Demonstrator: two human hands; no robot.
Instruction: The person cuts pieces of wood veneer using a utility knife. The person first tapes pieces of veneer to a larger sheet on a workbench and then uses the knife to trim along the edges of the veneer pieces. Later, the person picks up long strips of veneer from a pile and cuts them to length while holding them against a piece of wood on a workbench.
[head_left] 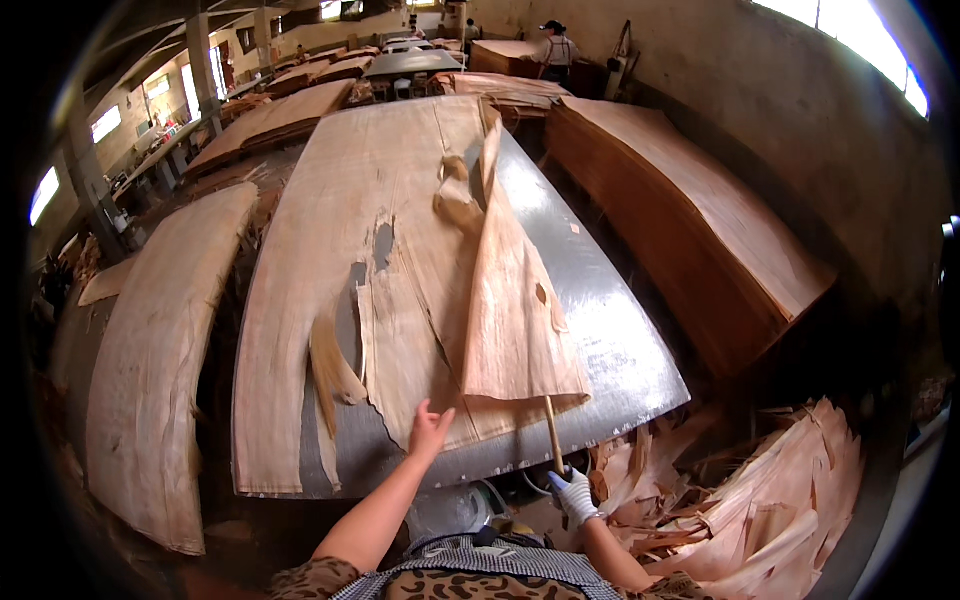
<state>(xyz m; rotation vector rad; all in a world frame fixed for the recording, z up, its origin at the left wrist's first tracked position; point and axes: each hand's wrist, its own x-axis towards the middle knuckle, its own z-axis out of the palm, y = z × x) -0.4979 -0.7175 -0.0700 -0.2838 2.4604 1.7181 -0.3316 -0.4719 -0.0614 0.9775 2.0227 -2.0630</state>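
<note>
Left hand (430, 430): bare, fingers spread and grasping nothing, at the near edge of the veneer sheet (290, 300); contact with the sheet cannot be confirmed. Right hand (573, 497): wearing a white glove, closed around a thin stick (554, 436), whose far end passes out of sight beneath the folded flap (520, 340).

The veneer sheet lies on the grey desk (610, 330), covering its left and middle parts; the right part of the metal-like surface is exposed. The flap is turned over along the sheet's right side, with 1 small hole near its right edge. Defects noted: 2 ragged holes at mid-sheet, a long split toward the near edge and a curled strip (328, 365).

Surroundings: 1 veneer stack (680, 190) to the right, 1 long veneer pile (165, 370) to the left, and broken scraps (770, 515) at lower right. 1 person (557, 52) stands in the background.
</note>
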